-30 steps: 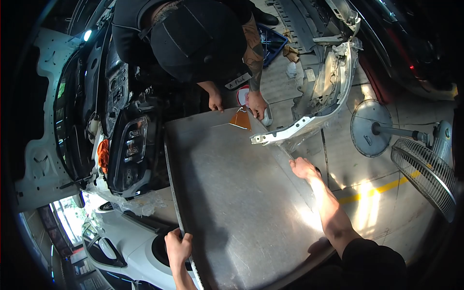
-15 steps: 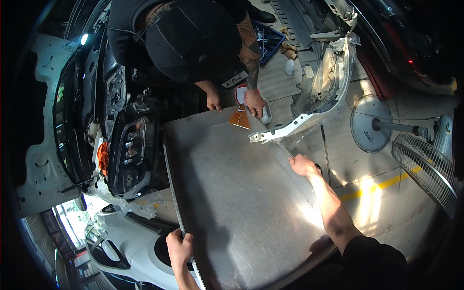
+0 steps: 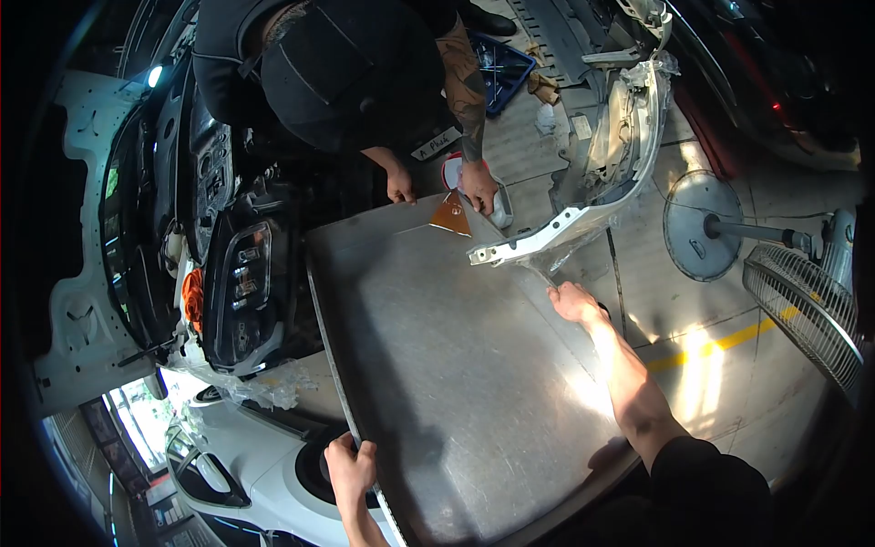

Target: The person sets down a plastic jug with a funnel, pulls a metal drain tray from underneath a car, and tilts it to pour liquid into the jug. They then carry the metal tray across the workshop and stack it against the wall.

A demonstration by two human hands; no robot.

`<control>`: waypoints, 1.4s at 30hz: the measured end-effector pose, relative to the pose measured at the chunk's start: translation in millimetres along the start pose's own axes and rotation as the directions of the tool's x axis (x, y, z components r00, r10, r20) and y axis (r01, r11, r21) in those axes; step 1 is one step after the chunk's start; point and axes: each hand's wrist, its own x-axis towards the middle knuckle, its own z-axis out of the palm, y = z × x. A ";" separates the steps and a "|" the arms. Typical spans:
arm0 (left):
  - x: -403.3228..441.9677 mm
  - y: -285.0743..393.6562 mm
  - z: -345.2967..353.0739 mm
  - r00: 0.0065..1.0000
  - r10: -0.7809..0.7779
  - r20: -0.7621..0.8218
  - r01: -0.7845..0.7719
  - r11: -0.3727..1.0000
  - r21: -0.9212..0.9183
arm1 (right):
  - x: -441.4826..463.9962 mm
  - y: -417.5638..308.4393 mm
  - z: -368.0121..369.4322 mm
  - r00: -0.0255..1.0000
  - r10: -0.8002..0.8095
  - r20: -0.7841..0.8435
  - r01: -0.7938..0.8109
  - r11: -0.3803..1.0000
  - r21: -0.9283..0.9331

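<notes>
One piece of lettering can be read in part: dark strokes on a white strip [image 3: 436, 143] at 12 o'clock, beyond the far edge of the metal tray [image 3: 483, 337] and between another person's black cap [image 3: 351, 77] and forearm [image 3: 465, 100]. The strip slants from 8 to 2 o'clock, and its writing runs the same way: a capital "A", a space, then a word beginning "Ph", whose closing letters are too small to tell. What bears the strip is lost in the dark. Toward 12 o'clock, an orange-brown triangular piece [image 3: 451, 217] at the tray's corner carries a small pale mark, too small to read.
</notes>
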 end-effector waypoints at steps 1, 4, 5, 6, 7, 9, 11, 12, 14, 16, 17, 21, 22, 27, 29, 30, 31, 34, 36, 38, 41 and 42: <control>-2.1 4.2 -0.5 1.000 -0.004 0.001 0.004 1.000 -0.005 | 1.9 1.0 0.4 1.000 -0.001 0.000 0.001 1.000 -0.001; -5.4 9.2 0.4 1.000 -0.020 0.005 0.021 0.999 -0.031 | 5.9 4.3 0.1 1.000 -0.024 0.015 0.024 1.000 -0.012; -6.0 9.5 1.0 0.999 -0.032 0.007 0.032 0.998 -0.050 | 5.9 4.9 0.4 1.000 -0.024 0.007 0.024 1.000 -0.009; -6.4 8.5 2.3 1.000 -0.031 0.005 0.031 0.998 -0.052 | 6.3 4.7 0.1 1.000 -0.025 0.000 0.025 1.000 -0.005; -6.4 5.9 4.1 1.000 -0.013 -0.004 0.012 0.998 -0.061 | 7.6 5.2 -0.1 1.000 -0.027 -0.001 0.027 1.000 -0.004; -5.0 -1.1 8.0 1.000 0.006 -0.014 -0.007 0.998 -0.066 | 8.3 5.8 -0.3 0.999 -0.046 -0.003 0.046 0.999 -0.008; -4.9 -7.5 12.5 0.997 0.049 -0.055 -0.055 0.993 -0.101 | 8.2 5.5 -2.5 0.999 -0.041 0.013 0.041 0.999 -0.010; -5.8 -4.5 11.3 0.998 0.047 -0.051 -0.052 0.994 -0.100 | 7.0 5.6 -3.5 0.999 -0.039 0.025 0.040 0.999 -0.015; -8.1 4.6 6.5 0.998 -0.054 0.011 0.055 0.996 -0.069 | 5.5 7.1 -1.3 1.000 -0.030 0.005 0.030 1.000 -0.004; -8.1 3.2 6.7 0.999 -0.053 0.006 0.053 0.996 -0.076 | 9.6 8.0 1.2 0.999 -0.028 -0.021 0.028 1.000 0.011; -7.7 2.7 6.7 0.999 -0.049 0.005 0.049 0.996 -0.080 | 14.9 11.6 4.4 0.999 -0.043 -0.026 0.043 0.999 0.000; -7.9 2.1 7.7 0.999 -0.037 -0.005 0.037 0.995 -0.097 | 13.4 10.1 0.2 0.999 -0.037 -0.002 0.037 0.999 -0.026; -7.2 1.5 8.3 1.000 -0.020 -0.016 0.018 0.995 -0.100 | 13.2 9.2 -0.2 0.999 -0.039 -0.001 0.039 0.999 -0.024; -6.1 0.0 9.5 0.999 0.008 -0.034 -0.011 0.996 -0.094 | 14.1 10.5 -0.4 0.999 -0.053 -0.002 0.053 0.998 -0.027; -5.7 0.1 10.3 0.999 0.008 -0.031 -0.011 0.996 -0.091 | 14.1 9.7 -0.9 0.999 -0.048 -0.001 0.048 0.999 -0.026; -5.0 -1.9 11.0 1.000 0.008 -0.029 -0.011 0.996 -0.091 | 13.9 9.8 -1.1 0.999 -0.044 -0.001 0.044 0.999 -0.027; -4.1 -5.3 12.3 1.000 0.013 -0.028 -0.015 0.996 -0.085 | 15.1 10.7 -1.3 0.999 -0.043 -0.001 0.043 0.999 -0.028; -3.8 -8.1 13.3 1.000 0.011 -0.020 -0.012 0.996 -0.091 | 16.0 10.9 -0.5 0.998 -0.066 0.008 0.067 0.997 -0.030; -4.3 -8.6 14.5 1.000 0.006 -0.014 -0.008 0.994 -0.106 | 15.2 10.3 -1.3 0.998 -0.056 0.010 0.056 0.998 -0.033; -6.2 -10.8 16.9 1.000 -0.025 0.003 0.025 0.996 -0.086 | 21.9 17.5 8.8 0.998 -0.064 -0.006 0.064 0.997 -0.037; -6.3 -37.5 32.0 0.999 -0.028 0.016 0.029 0.998 -0.055 | 19.7 20.4 17.0 0.997 -0.064 -0.051 0.063 0.998 -0.031; -5.4 -52.9 40.8 1.000 -0.006 0.018 0.007 0.997 -0.076 | 17.1 21.0 20.9 0.996 -0.048 -0.074 0.047 0.999 -0.017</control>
